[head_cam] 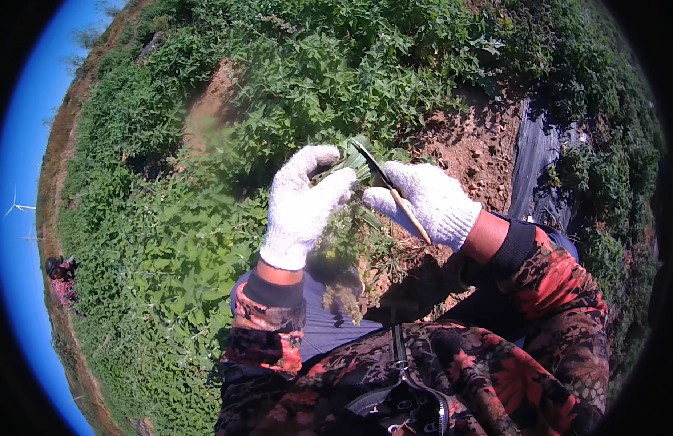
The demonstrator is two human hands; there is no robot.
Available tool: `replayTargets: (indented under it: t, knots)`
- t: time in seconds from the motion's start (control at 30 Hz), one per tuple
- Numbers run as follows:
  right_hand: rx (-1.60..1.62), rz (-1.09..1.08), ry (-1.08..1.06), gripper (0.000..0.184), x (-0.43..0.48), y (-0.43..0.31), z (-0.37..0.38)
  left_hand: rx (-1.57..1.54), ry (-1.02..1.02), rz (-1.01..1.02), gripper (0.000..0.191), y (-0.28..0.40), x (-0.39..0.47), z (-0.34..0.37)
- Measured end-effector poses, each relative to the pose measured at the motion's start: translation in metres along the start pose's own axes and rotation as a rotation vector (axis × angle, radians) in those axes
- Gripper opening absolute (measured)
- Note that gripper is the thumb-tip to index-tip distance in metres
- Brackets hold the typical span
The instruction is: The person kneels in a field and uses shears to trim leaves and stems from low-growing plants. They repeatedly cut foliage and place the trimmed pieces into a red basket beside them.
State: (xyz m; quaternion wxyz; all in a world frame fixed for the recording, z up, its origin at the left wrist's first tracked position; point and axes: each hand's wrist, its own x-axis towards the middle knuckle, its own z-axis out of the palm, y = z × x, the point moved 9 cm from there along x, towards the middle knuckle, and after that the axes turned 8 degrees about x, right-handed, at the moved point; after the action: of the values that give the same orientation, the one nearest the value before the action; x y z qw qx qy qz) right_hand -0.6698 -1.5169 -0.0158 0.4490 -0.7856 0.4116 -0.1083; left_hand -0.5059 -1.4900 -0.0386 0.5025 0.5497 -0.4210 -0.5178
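Note:
White knit gloves cover both hands. My left hand (306, 204) has its fingers and thumb curled around some broad green leaves (354, 161). In my right hand (426, 201) is a slim blade tool, seemingly a knife, with a light wooden handle (410, 216). Its dark narrow blade (370, 157) points up and left, over the leaves. The two hands are close together, fingertips nearly meeting. Below them a dry seed-like plant tuft (342, 301) hangs near my left knee. What the curled left fingers cover is hidden.
Dense leafy green plants (336, 82) fill the ground ahead and to the left. Bare reddish soil (473, 150) and a strip of dark plastic film (535, 163) lie on the right. Another person (63, 278) is at the far left, with a wind turbine (17, 206) beyond.

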Motion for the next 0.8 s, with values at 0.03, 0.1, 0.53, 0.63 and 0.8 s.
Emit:
replayTargets:
  t: [0.03,0.1,0.53,0.63,0.8]
  knots:
    - [-0.022,-0.03,0.004,0.046,0.001,-0.004,-0.002,-0.001,0.014,-0.004,0.028,0.001,0.0,-0.001]
    - [-0.074,0.013,0.007,0.045,0.003,-0.003,-0.002,-0.011,0.043,-0.004,0.031,0.002,0.0,-0.003]
    - [-0.092,0.036,0.082,0.045,0.006,0.001,-0.01,0.024,0.144,0.126,0.024,0.008,0.001,-0.025]
    - [-0.05,0.02,0.089,0.045,0.006,0.003,-0.009,-0.123,0.172,0.077,0.021,0.002,0.001,-0.032]
    - [0.116,0.002,0.029,0.04,0.002,0.014,0.003,-0.518,0.204,-0.044,0.017,-0.014,0.004,-0.04]
